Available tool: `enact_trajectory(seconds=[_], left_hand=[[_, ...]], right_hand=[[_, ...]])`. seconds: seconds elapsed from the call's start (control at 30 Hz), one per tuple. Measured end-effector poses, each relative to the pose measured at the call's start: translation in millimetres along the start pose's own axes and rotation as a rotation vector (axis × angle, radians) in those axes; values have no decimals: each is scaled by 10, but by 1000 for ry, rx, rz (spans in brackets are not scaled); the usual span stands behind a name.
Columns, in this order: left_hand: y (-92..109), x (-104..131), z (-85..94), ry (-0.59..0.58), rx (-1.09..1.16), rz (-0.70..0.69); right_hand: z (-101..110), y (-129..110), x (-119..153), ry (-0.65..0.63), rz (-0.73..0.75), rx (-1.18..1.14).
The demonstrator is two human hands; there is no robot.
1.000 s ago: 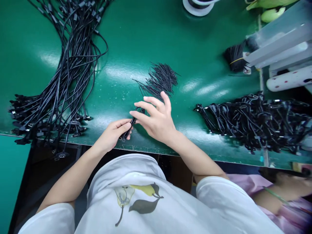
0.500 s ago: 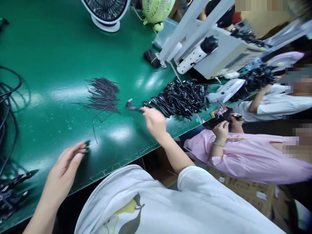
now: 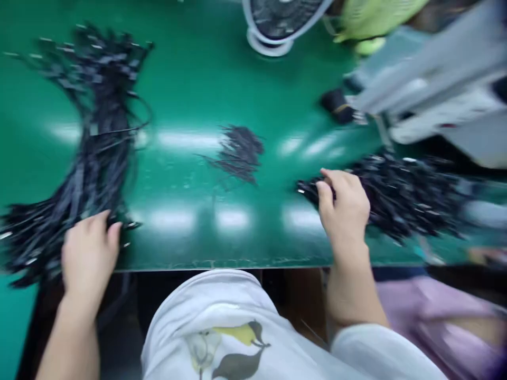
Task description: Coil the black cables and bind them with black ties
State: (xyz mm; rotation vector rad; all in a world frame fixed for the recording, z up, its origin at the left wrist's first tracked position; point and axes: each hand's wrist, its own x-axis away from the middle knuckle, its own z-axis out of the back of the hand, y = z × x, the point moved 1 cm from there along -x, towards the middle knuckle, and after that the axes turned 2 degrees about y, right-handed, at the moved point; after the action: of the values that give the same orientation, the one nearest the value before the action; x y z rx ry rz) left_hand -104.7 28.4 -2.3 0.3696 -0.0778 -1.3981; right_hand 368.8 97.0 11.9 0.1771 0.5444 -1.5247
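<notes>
A long heap of black cables (image 3: pixel 106 116) lies on the green table at the left. My left hand (image 3: pixel 89 250) is at its lower right part, thumb and fingers apart, with the fingertips against or just over the cables; whether it grips one is blurred. At the right is a second pile of bundled black cables (image 3: pixel 407 195). My right hand (image 3: pixel 344 206) is over the near end of that pile, fingers curved and thumb apart, nothing visible between them. Between the hands sits a small pile of thin dark ties (image 3: pixel 241 153).
A white desk fan (image 3: pixel 273 47) and a green fan (image 3: pixel 372 26) stand at the back. A banded dark bundle (image 3: pixel 336 105) lies near grey frame bars (image 3: pixel 443 58). A person in pink (image 3: pixel 431 316) is at the lower right. The table's front edge (image 3: pixel 237 263) runs before me.
The view has turned left, showing the whole left cable heap. My left hand has reached that heap. My right hand has let go of the black cable and moved over the right pile.
</notes>
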Motion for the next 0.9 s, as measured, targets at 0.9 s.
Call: enact_trajectory(seconds=[0.9], left_hand=[[-333, -143, 194, -44, 437, 214]], right_hand=[[-1680, -3831, -1176, -307, 1211, -302]])
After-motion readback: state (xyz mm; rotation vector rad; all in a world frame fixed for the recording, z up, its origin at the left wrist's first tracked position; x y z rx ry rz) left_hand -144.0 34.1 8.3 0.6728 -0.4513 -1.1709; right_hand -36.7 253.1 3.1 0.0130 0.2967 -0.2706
